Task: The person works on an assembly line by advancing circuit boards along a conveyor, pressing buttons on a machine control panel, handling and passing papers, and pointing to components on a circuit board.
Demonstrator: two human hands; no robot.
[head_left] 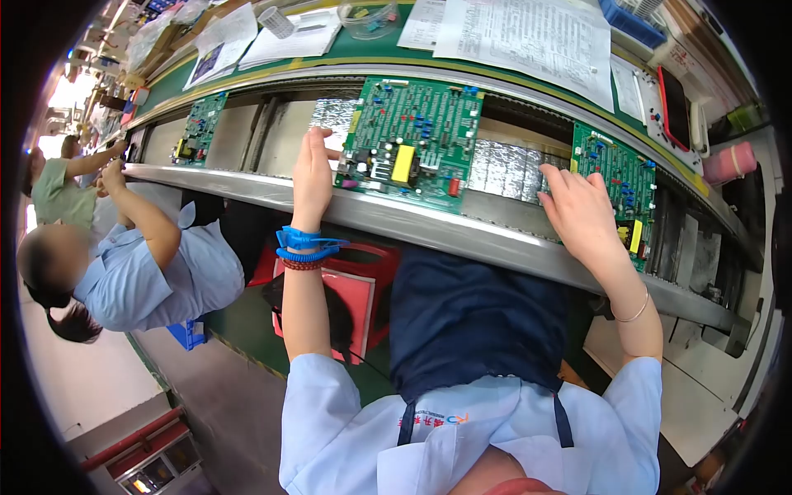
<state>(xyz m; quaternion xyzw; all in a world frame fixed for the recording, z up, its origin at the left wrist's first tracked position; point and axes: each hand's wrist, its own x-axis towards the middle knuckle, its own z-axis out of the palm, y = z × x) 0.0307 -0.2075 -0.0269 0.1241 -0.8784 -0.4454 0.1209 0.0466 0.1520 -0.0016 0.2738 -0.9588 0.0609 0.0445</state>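
Note:
A green circuit board (417,124) crowded with components lies on the conveyor in front of me, a yellow part (403,163) standing near its front edge. My left hand (313,175) is at this board's left edge, fingers extended and the thumb pointing toward the board; whether it touches the edge I cannot tell. To the right, my right hand (582,213) is over the front rail with its fingers spread and holds nothing. Its fingertips are near the left edge of a second green board (606,161), which the hand partly covers.
The conveyor's metal front rail (462,216) runs across the view. Farther left lies another circuit board (200,124). Behind the line are papers (528,45), a clear round dish (369,18) and a red-edged phone-like device (675,107). A co-worker (157,272) sits at left.

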